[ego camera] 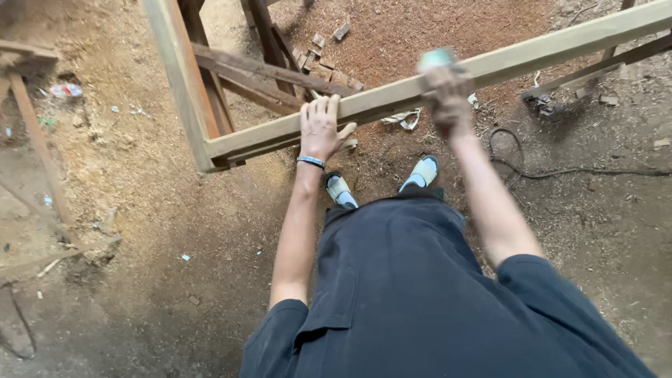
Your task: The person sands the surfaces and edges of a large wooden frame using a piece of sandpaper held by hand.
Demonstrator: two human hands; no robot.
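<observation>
Two hands are set on the wooden rail [448, 80]: the left hand [320, 129] is laid open and flat upon it, the right hand [448, 98] is closed around a blurred green block [435, 59] pressed against it.

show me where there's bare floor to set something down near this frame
Open sawdust floor left of the left hand, below the frame corner. Crowded: wood offcuts beyond the rail, black cable at right.
</observation>
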